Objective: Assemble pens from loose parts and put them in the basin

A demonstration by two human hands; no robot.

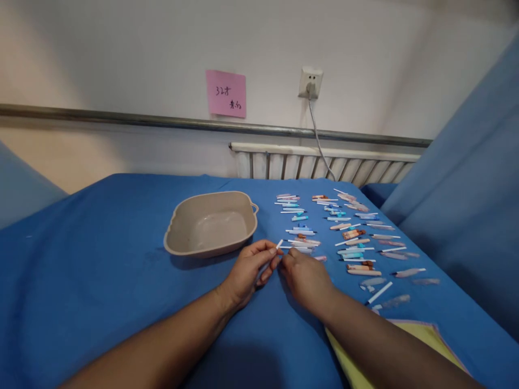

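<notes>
Between the thumb and fingers of my left hand [252, 266] is a slim white stick, seemingly a pen refill [279, 244], with its upper end poking out. My right hand [305, 275] is close beside it, fingers curled down near the cloth; what they hold, if anything, is hidden. Just beyond my right hand lie pen parts: another thin white refill [294, 248], a clear pinkish barrel [312, 242] and a small brown piece [301, 236]. A pinkish part [320, 258] shows past the right knuckles.
A beige plastic basin [211, 252] stands left of the pen parts. More pen parts, such as tan barrels [364, 273] and a white refill [380, 292], lie in rough columns at right. A yellow cloth [421, 332] is under my right forearm. Blue curtains [466, 162] hang alongside.
</notes>
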